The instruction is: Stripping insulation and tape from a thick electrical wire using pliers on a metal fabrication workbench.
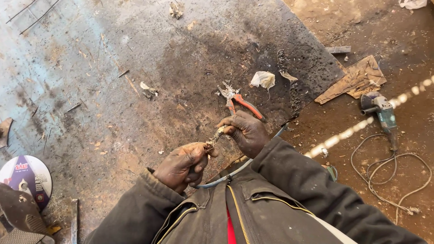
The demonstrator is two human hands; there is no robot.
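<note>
Grimy grey cable [235, 171] is what both hands are on, low in the middle of the frame, looping from under the jacket [253, 212] up to the fingers. The left hand [183, 165] is curled tight, fingers closed round the cable's body, and the right hand [244, 132] pinches the frayed, stripped end [216, 137] between thumb and forefinger, the other fingers folded in. That cable looks light and bendy along its length, I'd judge, with a dusty sheath that may slip a little; the bare strands at the tip look thin and easily splayed or snapped, so the firm hold belongs on the sheath just behind the strip, with only a light pinch at the end.

Counting now: one cable in hand. One pair of red-handled pliers [239, 103] just above the right hand, lying on the scorched steel plate [113, 90]. One angle grinder [379, 110] at the right edge on the dirt, its cord [393, 176] coiled below it. One purple-and-white cutting disc [27, 178] at lower left. One crumpled white rag [263, 79] above the pliers, one torn piece of cardboard [355, 80] at upper right.
</note>
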